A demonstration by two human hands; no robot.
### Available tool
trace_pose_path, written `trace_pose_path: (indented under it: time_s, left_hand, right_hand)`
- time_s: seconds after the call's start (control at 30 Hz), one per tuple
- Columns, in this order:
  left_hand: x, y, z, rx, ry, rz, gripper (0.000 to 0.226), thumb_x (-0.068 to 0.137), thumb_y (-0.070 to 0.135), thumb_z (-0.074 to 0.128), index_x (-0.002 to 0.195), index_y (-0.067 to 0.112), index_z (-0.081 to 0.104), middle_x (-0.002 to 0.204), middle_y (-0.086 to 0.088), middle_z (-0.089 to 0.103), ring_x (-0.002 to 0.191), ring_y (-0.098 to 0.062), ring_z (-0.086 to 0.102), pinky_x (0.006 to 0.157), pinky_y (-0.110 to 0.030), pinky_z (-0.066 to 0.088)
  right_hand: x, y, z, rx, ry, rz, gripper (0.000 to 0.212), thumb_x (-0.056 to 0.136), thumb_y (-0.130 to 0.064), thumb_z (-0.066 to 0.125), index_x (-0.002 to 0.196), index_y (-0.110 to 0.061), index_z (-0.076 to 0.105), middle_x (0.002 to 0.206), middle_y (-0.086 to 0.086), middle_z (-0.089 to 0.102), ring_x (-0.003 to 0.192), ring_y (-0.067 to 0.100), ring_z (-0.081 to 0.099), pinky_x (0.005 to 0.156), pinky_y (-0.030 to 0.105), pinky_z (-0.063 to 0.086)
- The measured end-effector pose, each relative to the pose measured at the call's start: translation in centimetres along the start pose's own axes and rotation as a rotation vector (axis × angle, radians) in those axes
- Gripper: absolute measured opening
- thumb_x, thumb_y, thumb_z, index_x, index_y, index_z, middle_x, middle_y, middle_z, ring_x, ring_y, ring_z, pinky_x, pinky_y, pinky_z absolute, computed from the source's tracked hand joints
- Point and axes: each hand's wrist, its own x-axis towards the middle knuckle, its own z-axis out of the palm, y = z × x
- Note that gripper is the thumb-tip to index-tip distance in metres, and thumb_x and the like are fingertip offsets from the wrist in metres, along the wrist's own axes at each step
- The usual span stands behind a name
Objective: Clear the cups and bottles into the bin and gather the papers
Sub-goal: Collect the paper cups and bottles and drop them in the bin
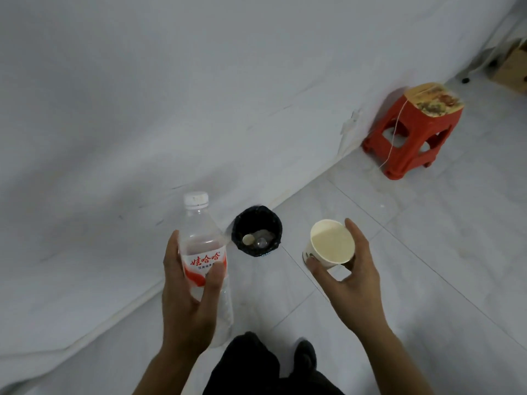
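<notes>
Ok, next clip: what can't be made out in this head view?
Head view throughout.
Bin: its contents are too small and dark; a few round things show, kind unclear.
Bottle: the lower label is hidden by the left hand; liquid level unclear.
Cup: the base and side print are hidden by the right hand.
Papers: none in view.
Brown box: cut off by the right edge.

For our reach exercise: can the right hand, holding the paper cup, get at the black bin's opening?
Probably yes: the right hand holding the paper cup is beside the bin, nothing standing between them.
</notes>
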Motion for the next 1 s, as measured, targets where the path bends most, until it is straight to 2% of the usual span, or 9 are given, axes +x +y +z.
trace_pose_path:
  time_s: [0.2, 0.27, 0.37, 0.43, 0.5, 0.63, 0.83, 0.93, 1.0]
  left_hand:
    - [10.0, -5.5, 1.4, 0.019, 0.039, -0.169, 0.079, 0.082, 0.058, 0.054, 0.15, 0.032, 0.025, 0.123, 0.037, 0.048, 0.105, 0.014, 0.055, 0.083, -0.017, 0.043]
    - [14.0, -7.0, 2.0, 0.025, 0.016, -0.206, 0.074, 0.084, 0.049, 0.056, 0.15, 0.031, 0.026, 0.12, 0.044, 0.047, 0.103, 0.016, 0.055, 0.083, -0.019, 0.044]
    - [20.6, -8.9, 3.6, 0.024, -0.029, -0.239, 0.072, 0.082, 0.056, 0.054, 0.146, 0.036, 0.028, 0.116, 0.05, 0.047, 0.103, 0.017, 0.055, 0.078, -0.014, 0.045]
    - [24.9, -11.2, 5.6, 0.023, -0.074, -0.284, 0.072, 0.08, 0.061, 0.054, 0.143, 0.038, 0.03, 0.119, 0.046, 0.048, 0.105, 0.012, 0.057, 0.076, -0.01, 0.048]
    - [28.3, -14.7, 8.3, 0.05, -0.122, -0.337, 0.076, 0.082, 0.061, 0.057, 0.147, 0.033, 0.027, 0.126, 0.034, 0.051, 0.108, 0.003, 0.06, 0.08, -0.017, 0.052]
    - [32.0, -24.5, 14.9, 0.11, -0.203, -0.53, 0.075, 0.091, 0.041, 0.065, 0.15, 0.024, 0.022, 0.137, 0.002, 0.052, 0.114, -0.018, 0.06, 0.084, -0.023, 0.051]
    - [34.6, -42.0, 25.4, 0.178, -0.353, -0.799, 0.07, 0.09, 0.028, 0.07, 0.137, 0.017, 0.019, 0.125, -0.009, 0.049, 0.098, -0.019, 0.058, 0.07, -0.02, 0.046]
    - [35.3, -47.8, 28.4, 0.199, -0.272, -0.872, 0.072, 0.092, 0.032, 0.067, 0.144, 0.021, 0.018, 0.127, -0.004, 0.047, 0.104, -0.02, 0.058, 0.068, -0.018, 0.049]
    - [35.6, -50.2, 29.3, 0.2, -0.204, -0.868, 0.072, 0.092, 0.027, 0.067, 0.147, 0.024, 0.02, 0.129, 0.0, 0.047, 0.107, -0.019, 0.059, 0.077, -0.024, 0.057]
  right_hand:
    - [10.1, 1.2, 5.5, -0.055, -0.053, 0.121, 0.089, 0.075, -0.034, 0.085, 0.147, -0.039, 0.033, 0.131, -0.013, 0.053, 0.112, 0.001, 0.057, 0.083, 0.011, 0.044]
    - [13.2, 0.9, 7.4, -0.052, -0.036, 0.178, 0.09, 0.074, -0.033, 0.085, 0.147, -0.04, 0.033, 0.126, -0.018, 0.054, 0.11, 0.002, 0.058, 0.086, 0.018, 0.047]
    - [18.9, 0.4, 10.3, -0.095, -0.051, 0.201, 0.091, 0.073, -0.035, 0.085, 0.146, -0.041, 0.032, 0.122, -0.024, 0.052, 0.108, 0.003, 0.059, 0.088, 0.024, 0.049]
    - [23.0, 1.1, 12.5, -0.133, -0.059, 0.203, 0.091, 0.073, -0.036, 0.085, 0.147, -0.037, 0.032, 0.127, -0.018, 0.053, 0.107, 0.004, 0.059, 0.089, 0.023, 0.048]
    - [26.4, 3.1, 14.9, -0.168, -0.065, 0.226, 0.092, 0.075, -0.037, 0.084, 0.15, -0.033, 0.031, 0.138, -0.009, 0.051, 0.109, 0.006, 0.057, 0.089, 0.019, 0.046]
    - [31.4, 10.9, 20.2, -0.199, -0.095, 0.345, 0.094, 0.077, -0.036, 0.083, 0.152, -0.029, 0.028, 0.143, -0.006, 0.049, 0.119, 0.012, 0.054, 0.091, 0.024, 0.05]
    - [36.8, 28.9, 29.6, -0.215, -0.189, 0.595, 0.086, 0.076, -0.034, 0.082, 0.145, -0.022, 0.031, 0.127, -0.003, 0.054, 0.114, 0.024, 0.06, 0.094, 0.046, 0.053]
    - [38.1, 37.1, 34.1, -0.279, -0.26, 0.61, 0.084, 0.074, -0.033, 0.081, 0.143, -0.018, 0.034, 0.135, 0.004, 0.051, 0.116, 0.024, 0.056, 0.094, 0.041, 0.05]
    - [38.9, 41.2, 37.4, -0.305, -0.326, 0.546, 0.09, 0.074, -0.031, 0.081, 0.148, -0.019, 0.031, 0.138, 0.007, 0.045, 0.115, 0.02, 0.049, 0.091, 0.032, 0.042]
